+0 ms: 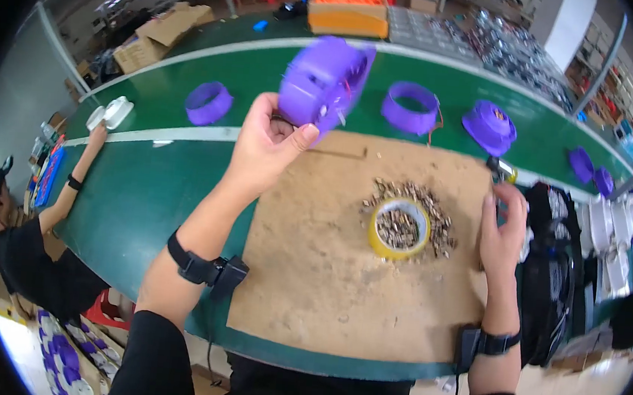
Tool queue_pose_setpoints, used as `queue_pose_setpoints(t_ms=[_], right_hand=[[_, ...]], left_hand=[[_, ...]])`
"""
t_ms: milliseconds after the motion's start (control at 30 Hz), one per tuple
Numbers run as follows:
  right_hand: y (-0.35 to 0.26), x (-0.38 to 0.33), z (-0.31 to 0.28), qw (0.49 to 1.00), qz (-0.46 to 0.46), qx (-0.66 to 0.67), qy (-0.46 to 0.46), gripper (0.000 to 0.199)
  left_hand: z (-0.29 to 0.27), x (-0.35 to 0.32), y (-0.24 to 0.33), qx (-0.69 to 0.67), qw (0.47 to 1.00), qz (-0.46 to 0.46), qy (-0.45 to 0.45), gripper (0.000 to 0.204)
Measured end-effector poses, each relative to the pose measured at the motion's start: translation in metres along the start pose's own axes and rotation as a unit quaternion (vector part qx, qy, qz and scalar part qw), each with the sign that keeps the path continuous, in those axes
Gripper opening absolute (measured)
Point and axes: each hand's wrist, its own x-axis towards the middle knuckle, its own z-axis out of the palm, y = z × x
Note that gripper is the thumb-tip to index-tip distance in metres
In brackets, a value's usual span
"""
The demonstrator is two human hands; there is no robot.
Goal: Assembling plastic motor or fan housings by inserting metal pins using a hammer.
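Note:
My left hand [272,148] is raised over the far left corner of the cardboard sheet, closed on a purple round plastic housing [315,84]. Thumb and fingers grip its lower edge; thin wire and a small metal part show on its side. The housing is slightly blurred. At the sheet's right edge, my right hand [504,229] has its fingers bent and apart, with nothing visible in them. Just beyond its fingertips lies a small black and yellow tool [503,169], its kind unclear. Between the hands, a yellow tape roll [381,244] encloses small metal pieces [398,229], with more scattered around it.
Purple rings [209,104] and purple housings [490,128] stand along the green conveyor belt [260,65] beyond the cardboard sheet [308,287]. A black bag-like item [547,270] and white parts [611,227] are at right. A co-worker [41,249] at left touches white parts.

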Motion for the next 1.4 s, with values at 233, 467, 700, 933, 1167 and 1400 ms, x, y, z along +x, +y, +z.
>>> queue_pose_setpoints(t_ms=[233,467,700,933,1167,1400], right_hand=[[-0.04,-0.008,0.002,0.927,0.092,0.347,-0.109,0.026],[-0.057,-0.018,-0.003,0.879,0.198,0.333,-0.277,0.035],[-0.049,-0.016,-0.003,0.869,0.233,0.339,-0.275,0.035],[-0.052,-0.015,-0.002,0.874,0.212,0.342,-0.272,0.034],[-0.023,-0.004,-0.003,0.923,0.25,0.255,-0.146,0.041],[0.043,0.008,-0.01,0.986,0.153,-0.05,0.038,0.029]], left_hand=[[0.067,-0.046,0.045,-0.165,0.949,-0.251,-0.095,0.058],[0.065,-0.064,0.015,-0.199,0.844,-0.442,-0.229,0.053],[0.054,-0.047,0.023,-0.023,0.866,-0.429,-0.255,0.057],[0.037,0.003,-0.071,0.228,0.967,-0.06,-0.092,0.028],[0.049,0.037,-0.084,0.507,0.843,0.01,-0.177,0.022],[0.08,0.044,0.03,0.008,0.998,0.036,-0.054,0.017]])
